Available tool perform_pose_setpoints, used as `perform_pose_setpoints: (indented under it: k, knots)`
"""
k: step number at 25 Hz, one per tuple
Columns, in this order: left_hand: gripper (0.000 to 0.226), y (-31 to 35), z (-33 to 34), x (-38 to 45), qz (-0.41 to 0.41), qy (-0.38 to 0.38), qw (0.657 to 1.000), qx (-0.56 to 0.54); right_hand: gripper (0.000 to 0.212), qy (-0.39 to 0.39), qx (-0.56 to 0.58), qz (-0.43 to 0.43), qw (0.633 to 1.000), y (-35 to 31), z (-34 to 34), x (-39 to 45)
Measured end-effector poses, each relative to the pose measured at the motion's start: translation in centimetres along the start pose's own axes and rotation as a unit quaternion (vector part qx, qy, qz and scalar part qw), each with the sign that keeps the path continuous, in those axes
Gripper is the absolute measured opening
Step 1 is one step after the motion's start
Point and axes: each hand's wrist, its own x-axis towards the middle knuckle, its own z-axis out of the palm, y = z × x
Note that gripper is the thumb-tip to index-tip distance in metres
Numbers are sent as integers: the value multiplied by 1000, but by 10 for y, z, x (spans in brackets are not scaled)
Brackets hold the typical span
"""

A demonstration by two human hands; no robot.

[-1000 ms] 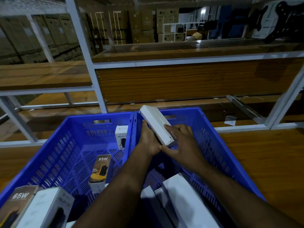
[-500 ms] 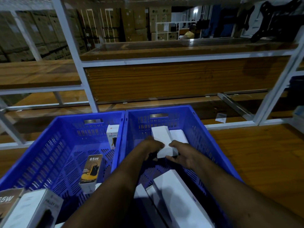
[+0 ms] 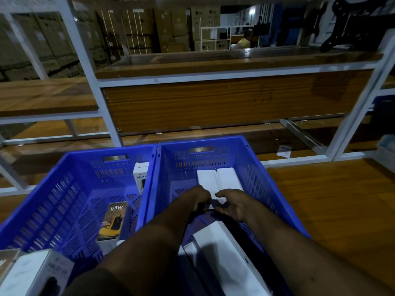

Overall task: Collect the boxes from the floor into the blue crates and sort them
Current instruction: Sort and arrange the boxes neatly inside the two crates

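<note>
Closest to the camera, a long white box (image 3: 226,259) lies flat at the near end of the right blue crate (image 3: 254,159), with more white boxes packed beside it. To its left, in the left blue crate (image 3: 64,189), sit the boxes with pictures on them: a white printed box (image 3: 32,274) at the near corner, a 65W box (image 3: 112,221) leaning in the middle, and a Halley box (image 3: 140,176) standing by the far wall. It looks like plain white boxes go in one crate and picture boxes in the other, so each kind stays together. A bit farther in, both hands meet over the floor of the right crate. The left hand (image 3: 199,199) has its fingers curled down at the near end of a white box (image 3: 206,181), and the right hand (image 3: 232,205) reaches in from the other side with its fingers (image 3: 220,207) bent toward the same end. The fingertips are in shadow, so I cannot tell if they are pinching the box or just nudging it into place. This box lies flat, touching a second white box (image 3: 229,179) on its right, side by side, likely to make a neat row. It stretches away from the fingers toward the far wall. Past the crates stands a white metal rack (image 3: 92,67) with wooden shelves (image 3: 42,97), and brown cartons (image 3: 136,28) are stacked far behind.
</note>
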Motion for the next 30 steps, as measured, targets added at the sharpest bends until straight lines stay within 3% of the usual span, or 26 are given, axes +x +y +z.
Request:
perform_pose_setpoints:
  k: [3, 5, 7, 8, 10, 13, 15, 17, 19, 20, 25, 28, 30]
  knots:
    - [37, 0, 3, 2, 4, 0, 999, 33, 36, 74, -197, -52, 976, -3, -1, 3]
    - [41, 1, 1, -1, -1, -2, 999, 36, 36, 102, -413, -103, 899, -8, -1, 2]
    - [40, 7, -2, -6, 15, 23, 999, 24, 25, 70, -539, -128, 830, -14, 2, -9]
    - [35, 10, -6, -12, 37, 51, 998, 0, 28, 50, -568, -130, 811, -16, 2, -15]
    - [22, 16, -20, -19, 97, 129, 985, -63, 39, 5, -577, -122, 808, -22, 3, -34]
    - [29, 10, -53, -32, 178, 282, 939, -81, 48, -126, -570, -115, 804, -28, 7, -67]
    - [21, 0, -73, -48, 226, 357, 902, -87, 55, -191, -606, -108, 765, -27, 11, -85]
    - [16, -14, -86, -65, 258, 419, 865, -100, 59, -203, -671, -113, 704, -23, 15, -94]
    - [16, -27, -93, -75, 253, 450, 850, -108, 60, -201, -721, -103, 655, -18, 18, -95]
    - [16, -33, -95, -75, 242, 449, 852, -117, 59, -200, -727, -91, 650, -17, 18, -93]
    - [14, -42, -95, -75, 235, 427, 859, -156, 58, -175, -650, -89, 734, -23, 6, -81]
    - [13, -40, -91, -75, 256, 416, 858, -158, 46, -174, -481, -98, 853, -35, -5, -77]
    - [13, -40, -90, -74, 275, 405, 853, -179, 38, -149, -360, -121, 913, -42, -8, -75]
